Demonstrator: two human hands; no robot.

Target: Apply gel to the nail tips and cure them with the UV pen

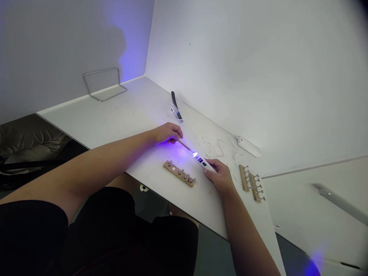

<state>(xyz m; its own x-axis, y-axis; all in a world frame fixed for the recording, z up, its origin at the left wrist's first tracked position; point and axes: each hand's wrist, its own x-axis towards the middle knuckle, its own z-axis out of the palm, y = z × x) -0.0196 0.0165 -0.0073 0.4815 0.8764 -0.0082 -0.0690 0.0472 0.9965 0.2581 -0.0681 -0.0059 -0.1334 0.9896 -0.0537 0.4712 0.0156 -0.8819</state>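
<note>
My left hand [169, 132] is closed round a thin wooden stick [184, 144], which slants down to the right with a small metal piece at its tip. In my right hand [220, 175] is a white pen-shaped UV lamp [204, 162] with a small dark display. Its lit end glows violet-white right at the stick's tip; the glare hides whether they touch. Below the two hands lies a wooden strip [179, 174] carrying several small metal pieces and one round white spot.
Two wooden strips [248, 180] with several metal pins lie at the right. A black-handled tool [176, 105] and a small clear packet lie farther back. A wire stand [105, 86] is by the left wall. A white power strip [248, 146] lies along the back wall, near dark scraps.
</note>
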